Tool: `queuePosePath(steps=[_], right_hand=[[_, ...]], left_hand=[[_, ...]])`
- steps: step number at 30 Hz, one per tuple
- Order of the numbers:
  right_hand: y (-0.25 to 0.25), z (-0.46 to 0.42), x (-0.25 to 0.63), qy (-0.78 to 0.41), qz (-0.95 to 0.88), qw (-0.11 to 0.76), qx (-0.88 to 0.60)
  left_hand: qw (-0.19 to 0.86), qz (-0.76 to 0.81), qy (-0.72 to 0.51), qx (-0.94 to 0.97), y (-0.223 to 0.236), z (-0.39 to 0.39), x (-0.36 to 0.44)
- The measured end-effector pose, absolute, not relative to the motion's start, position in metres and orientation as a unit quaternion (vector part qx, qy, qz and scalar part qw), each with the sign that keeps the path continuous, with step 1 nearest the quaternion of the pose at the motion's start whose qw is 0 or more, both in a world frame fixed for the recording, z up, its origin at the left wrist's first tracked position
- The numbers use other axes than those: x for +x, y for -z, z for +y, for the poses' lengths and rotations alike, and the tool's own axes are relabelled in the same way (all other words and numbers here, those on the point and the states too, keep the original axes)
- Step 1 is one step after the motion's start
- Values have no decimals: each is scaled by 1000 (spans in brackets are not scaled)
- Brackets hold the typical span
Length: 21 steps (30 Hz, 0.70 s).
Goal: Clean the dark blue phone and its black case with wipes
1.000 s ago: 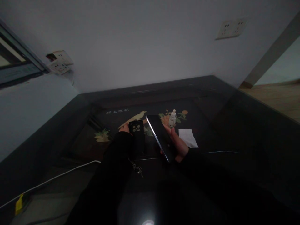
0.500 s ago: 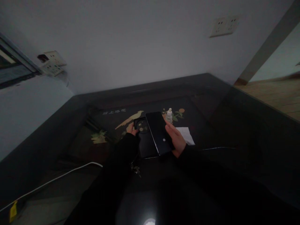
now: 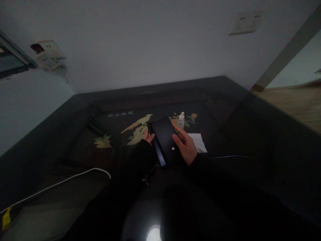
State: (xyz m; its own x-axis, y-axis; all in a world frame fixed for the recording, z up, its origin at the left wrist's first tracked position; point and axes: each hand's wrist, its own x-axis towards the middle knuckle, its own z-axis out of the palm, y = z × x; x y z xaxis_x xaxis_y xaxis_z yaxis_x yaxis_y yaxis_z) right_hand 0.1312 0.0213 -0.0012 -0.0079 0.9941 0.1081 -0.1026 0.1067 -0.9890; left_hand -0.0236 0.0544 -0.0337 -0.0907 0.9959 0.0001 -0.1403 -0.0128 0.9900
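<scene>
A black phone [image 3: 164, 137] with a dark screen is held over a dark table [image 3: 238, 134]. Under it lies its black case, whose edge [image 3: 155, 147] shows along the left side. My left hand [image 3: 148, 136] grips the left edge of the phone and case, fingers curled. My right hand [image 3: 185, 145] holds the right edge, thumb resting on the screen. A small clear dropper bottle [image 3: 181, 121] stands upright just beyond the phone. A white wipe [image 3: 198, 142] lies flat to the right of my right hand.
The tabletop bears a painted bird and flowers [image 3: 136, 125]. A white cable [image 3: 57, 184] runs across the lower left. A small keyring [image 3: 144, 180] hangs near my left sleeve. Wall sockets [image 3: 247, 21] sit on the wall behind; wooden floor [image 3: 296, 103] shows at right.
The phone came down from a tilted position onto the case, and both hands have brought phone and case together. The case's camera holes are now covered.
</scene>
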Motion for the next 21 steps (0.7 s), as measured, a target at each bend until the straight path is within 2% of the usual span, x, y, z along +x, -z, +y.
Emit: queuePosePath(steps=[7, 21], right_hand=[[-2, 20, 131, -474, -526, 525, -473], [2, 23, 132, -409, -538, 535, -507]], left_hand=[[578, 443, -581, 364, 30, 49, -18], [627, 416, -581, 309, 26, 44, -17]])
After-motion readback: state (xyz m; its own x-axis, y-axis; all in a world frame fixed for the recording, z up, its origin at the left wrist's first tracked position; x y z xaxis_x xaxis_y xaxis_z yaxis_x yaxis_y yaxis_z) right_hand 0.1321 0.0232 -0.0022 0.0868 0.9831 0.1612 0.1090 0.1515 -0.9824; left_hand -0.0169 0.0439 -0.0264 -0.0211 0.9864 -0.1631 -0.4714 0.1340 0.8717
